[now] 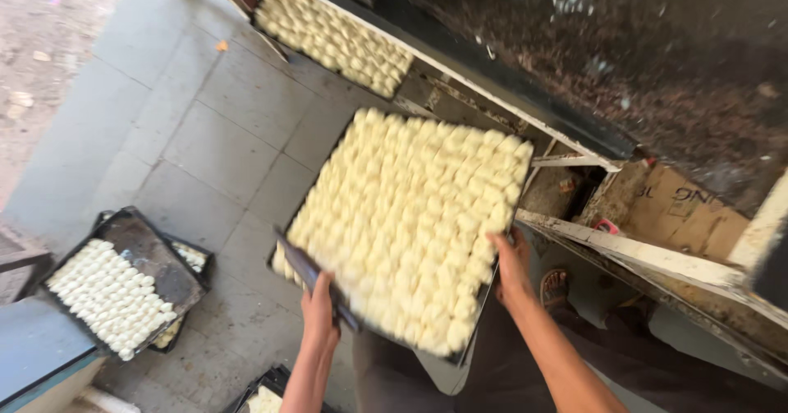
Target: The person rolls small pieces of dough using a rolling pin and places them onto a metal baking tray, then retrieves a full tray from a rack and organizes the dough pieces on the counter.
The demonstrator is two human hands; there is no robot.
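Between both hands (414,286), dough-filled tray (328,191) beside shelf edge (574,160)

Dark rectangular tray (308,269), tilted, packed with rows of pale dough pieces (410,216).

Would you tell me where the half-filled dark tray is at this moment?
In the head view, the half-filled tray lies on the tiled floor at lower left, stacked on another tray, left of the full tray held by both hands.
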